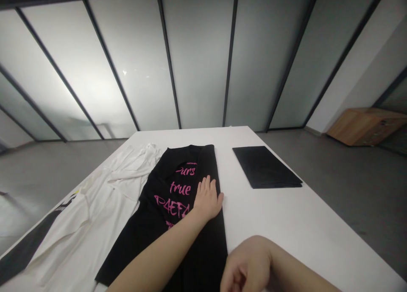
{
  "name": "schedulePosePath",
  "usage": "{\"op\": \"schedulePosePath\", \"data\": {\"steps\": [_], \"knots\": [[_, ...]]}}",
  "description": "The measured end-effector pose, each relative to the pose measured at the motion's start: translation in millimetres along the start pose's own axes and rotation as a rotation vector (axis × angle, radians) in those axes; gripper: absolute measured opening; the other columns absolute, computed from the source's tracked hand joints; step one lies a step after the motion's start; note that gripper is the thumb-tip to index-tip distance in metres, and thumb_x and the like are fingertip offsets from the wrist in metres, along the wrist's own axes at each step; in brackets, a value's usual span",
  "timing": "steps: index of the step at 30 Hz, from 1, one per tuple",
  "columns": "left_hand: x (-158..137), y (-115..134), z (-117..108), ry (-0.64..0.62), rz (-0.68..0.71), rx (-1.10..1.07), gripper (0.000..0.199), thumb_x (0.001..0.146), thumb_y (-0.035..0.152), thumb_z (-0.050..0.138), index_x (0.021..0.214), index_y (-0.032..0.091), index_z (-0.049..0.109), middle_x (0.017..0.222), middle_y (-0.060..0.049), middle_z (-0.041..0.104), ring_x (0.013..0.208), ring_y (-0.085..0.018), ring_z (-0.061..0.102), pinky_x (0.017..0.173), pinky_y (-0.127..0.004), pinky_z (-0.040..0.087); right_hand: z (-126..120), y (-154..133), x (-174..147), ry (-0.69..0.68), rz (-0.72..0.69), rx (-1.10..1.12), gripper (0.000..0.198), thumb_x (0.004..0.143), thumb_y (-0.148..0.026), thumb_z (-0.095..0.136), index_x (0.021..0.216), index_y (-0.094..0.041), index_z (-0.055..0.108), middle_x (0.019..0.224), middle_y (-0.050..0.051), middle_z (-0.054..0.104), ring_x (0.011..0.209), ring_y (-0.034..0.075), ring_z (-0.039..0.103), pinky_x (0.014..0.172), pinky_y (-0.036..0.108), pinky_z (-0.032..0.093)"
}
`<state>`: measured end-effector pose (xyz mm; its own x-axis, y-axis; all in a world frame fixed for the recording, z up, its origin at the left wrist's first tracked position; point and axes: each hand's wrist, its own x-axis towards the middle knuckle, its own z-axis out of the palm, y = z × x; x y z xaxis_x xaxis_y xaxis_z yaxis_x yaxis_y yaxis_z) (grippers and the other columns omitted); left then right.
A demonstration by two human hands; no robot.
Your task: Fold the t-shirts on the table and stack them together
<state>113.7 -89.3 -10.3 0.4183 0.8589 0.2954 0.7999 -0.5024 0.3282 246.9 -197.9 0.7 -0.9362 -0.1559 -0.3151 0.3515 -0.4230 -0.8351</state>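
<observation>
A black T-shirt (203, 249) with pink lettering lies on the white table, its right side folded inward in a long straight strip. My left hand (208, 200) rests flat on that folded strip, fingers stretched out and slightly apart. Beside the shirt's lower right edge is my right hand (249, 264), its fingers curled inward. Whether cloth is between those fingers is hidden. To the right lies a black folded garment (265, 167), a flat rectangle apart from both hands.
Rumpled white garments (111, 207) lie left of the T-shirt, touching its side, with a dark grey piece (32, 245) at the table's left edge. The white table (280, 224) narrows toward a frosted glass partition (197, 58). A wooden cabinet (365, 126) stands at far right.
</observation>
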Motion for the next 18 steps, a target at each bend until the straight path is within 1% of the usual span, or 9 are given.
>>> {"op": "schedulePosePath", "data": {"steps": [1,2,3,5,7,9,13,16,18], "knots": [[2,-1,0,0.069,-0.018,-0.079,0.05,0.103,0.038,0.046,0.144,0.012,0.053,0.153,-0.024,0.052,0.149,-0.037,0.043,0.124,-0.056,0.033,3,-8,-10,0.098,-0.099,0.038,0.074,0.064,-0.068,0.094,0.111,-0.015,0.073,0.084,0.005,0.077,0.061,0.018,0.074,0.051,0.024,0.059],[4,-4,0,0.146,-0.05,-0.174,0.041,0.103,0.034,0.044,0.136,0.014,0.056,0.144,-0.023,0.058,0.142,-0.035,0.05,0.121,-0.055,0.038,5,-15,-18,0.252,-0.244,0.084,0.078,0.071,-0.072,0.088,0.12,-0.016,0.071,0.09,0.008,0.078,0.069,0.021,0.077,0.056,0.027,0.061],[7,-7,0,0.224,-0.098,-0.28,0.032,0.103,0.031,0.042,0.128,0.017,0.057,0.133,-0.02,0.061,0.134,-0.033,0.055,0.117,-0.054,0.042,6,-22,-23,0.466,-0.406,0.104,0.073,0.078,-0.074,0.082,0.123,-0.017,0.07,0.092,0.009,0.078,0.074,0.022,0.078,0.06,0.029,0.062],[13,-16,0,0.363,-0.235,-0.508,0.022,0.104,0.029,0.037,0.115,0.022,0.055,0.119,-0.014,0.062,0.12,-0.027,0.06,0.111,-0.049,0.048,4,-34,-26,0.907,-0.664,0.048,0.059,0.091,-0.07,0.071,0.123,-0.02,0.071,0.104,0.011,0.079,0.095,0.024,0.078,0.08,0.037,0.065],[17,-26,1,0.464,-0.388,-0.732,0.021,0.107,0.033,0.032,0.109,0.025,0.051,0.115,-0.01,0.061,0.115,-0.023,0.062,0.107,-0.044,0.051,-3,-41,-20,1.238,-0.732,-0.141,0.047,0.101,-0.061,0.061,0.125,-0.022,0.071,0.125,0.013,0.075,0.119,0.026,0.071,0.105,0.045,0.057],[20,-32,1,0.509,-0.486,-0.913,0.026,0.109,0.038,0.026,0.109,0.026,0.049,0.118,-0.009,0.061,0.114,-0.02,0.063,0.102,-0.038,0.054,-16,-47,-12,1.411,-0.649,-0.37,0.042,0.107,-0.049,0.051,0.135,-0.023,0.069,0.143,0.013,0.067,0.136,0.026,0.061,0.122,0.05,0.043],[20,-33,3,0.551,-0.519,-1.061,0.034,0.109,0.047,0.022,0.109,0.026,0.048,0.12,-0.009,0.062,0.11,-0.02,0.065,0.097,-0.036,0.057,-60,-61,-4,1.571,-0.354,-0.828,0.051,0.105,-0.028,0.039,0.152,-0.021,0.058,0.16,0.013,0.055,0.151,0.027,0.046,0.129,0.052,0.032],[20,-30,4,0.574,-0.52,-1.085,0.035,0.109,0.051,0.025,0.109,0.025,0.049,0.12,-0.011,0.062,0.107,-0.022,0.065,0.097,-0.039,0.057,-106,-80,-5,1.548,0.024,-1.103,0.059,0.105,-0.024,0.035,0.161,-0.009,0.046,0.171,0.018,0.037,0.162,0.033,0.027,0.131,0.053,0.025],[19,-28,5,0.586,-0.505,-1.086,0.035,0.108,0.052,0.028,0.11,0.025,0.05,0.121,-0.011,0.061,0.107,-0.022,0.064,0.097,-0.041,0.056,-136,-97,-8,1.544,0.298,-1.159,0.061,0.106,-0.027,0.038,0.162,-0.004,0.042,0.174,0.021,0.029,0.163,0.036,0.021,0.131,0.051,0.022]]}}
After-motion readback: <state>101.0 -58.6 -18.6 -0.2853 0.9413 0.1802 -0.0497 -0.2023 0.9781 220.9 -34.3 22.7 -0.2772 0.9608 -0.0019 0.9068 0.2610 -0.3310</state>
